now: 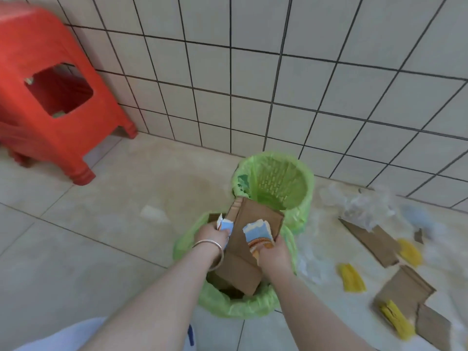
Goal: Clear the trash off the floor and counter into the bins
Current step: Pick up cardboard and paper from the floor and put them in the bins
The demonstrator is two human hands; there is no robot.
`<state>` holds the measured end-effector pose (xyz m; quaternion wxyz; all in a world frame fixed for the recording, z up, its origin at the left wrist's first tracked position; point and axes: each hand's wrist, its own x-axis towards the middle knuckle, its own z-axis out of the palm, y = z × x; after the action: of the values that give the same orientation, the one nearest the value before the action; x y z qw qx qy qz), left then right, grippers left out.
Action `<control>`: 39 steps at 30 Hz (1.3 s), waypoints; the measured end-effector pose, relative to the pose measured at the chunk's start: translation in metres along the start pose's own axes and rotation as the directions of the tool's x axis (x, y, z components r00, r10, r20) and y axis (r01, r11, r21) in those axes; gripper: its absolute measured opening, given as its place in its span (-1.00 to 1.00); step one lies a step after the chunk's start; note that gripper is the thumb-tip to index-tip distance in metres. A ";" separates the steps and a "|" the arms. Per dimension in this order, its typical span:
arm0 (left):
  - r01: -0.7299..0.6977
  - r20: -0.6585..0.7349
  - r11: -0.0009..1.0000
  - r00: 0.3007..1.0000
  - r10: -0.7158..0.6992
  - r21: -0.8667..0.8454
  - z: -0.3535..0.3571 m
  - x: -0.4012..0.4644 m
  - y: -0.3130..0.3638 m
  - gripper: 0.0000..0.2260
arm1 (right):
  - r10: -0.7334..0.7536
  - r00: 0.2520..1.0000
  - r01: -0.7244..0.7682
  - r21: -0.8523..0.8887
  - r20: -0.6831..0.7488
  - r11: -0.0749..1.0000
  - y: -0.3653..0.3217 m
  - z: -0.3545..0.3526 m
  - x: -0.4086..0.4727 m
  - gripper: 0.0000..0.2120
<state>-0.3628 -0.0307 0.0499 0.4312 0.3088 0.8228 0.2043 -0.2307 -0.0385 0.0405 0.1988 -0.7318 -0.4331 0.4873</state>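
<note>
Green-lined bins stand on the floor while both hands hold torn blue-and-white packaging over the nearer one.

Red stool (48, 92) stands against the tiled wall at ten o'clock. The far bin (276, 183), at twelve o'clock, shows its slotted wall through the liner; the near bin (235, 305) just beside it holds a big piece of brown cardboard (243, 254) that sticks up past the rim. Loose trash lies on the floor from two to four o'clock: cardboard scraps (402, 290), clear plastic wrap (364, 206) and yellow strips (352, 277). The left hand (211, 235), with a bangle at the wrist, grips one torn piece (224, 224); the right hand (273, 254) grips the other piece (258, 236), both above the near bin.
</note>
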 end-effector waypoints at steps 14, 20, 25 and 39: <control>-0.002 -0.037 0.902 0.999 0.020 0.432 0.057 0.058 -0.046 -0.65 | 0.245 0.969 -0.241 -0.354 -0.033 0.904 0.049 0.079 0.058 -0.63; 0.025 -0.112 0.830 0.993 0.045 0.557 0.059 0.053 -0.046 -0.63 | 0.285 0.955 -0.145 -0.709 0.082 0.690 0.034 0.072 0.062 -0.52; 0.068 -0.246 0.924 0.969 0.028 0.375 0.048 0.032 -0.032 -0.68 | 0.206 0.951 -0.007 -0.652 0.230 0.758 0.008 0.049 0.038 -0.67; -0.671 0.291 0.620 0.739 0.608 0.407 0.096 -0.107 0.068 -0.78 | 0.032 0.999 -0.029 -0.114 0.019 0.993 0.036 -0.126 -0.039 -0.84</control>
<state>-0.2132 -0.0479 0.1009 0.2883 0.6913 0.6532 0.1108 -0.1095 -0.0740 0.0923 0.1446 -0.7433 -0.4510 0.4725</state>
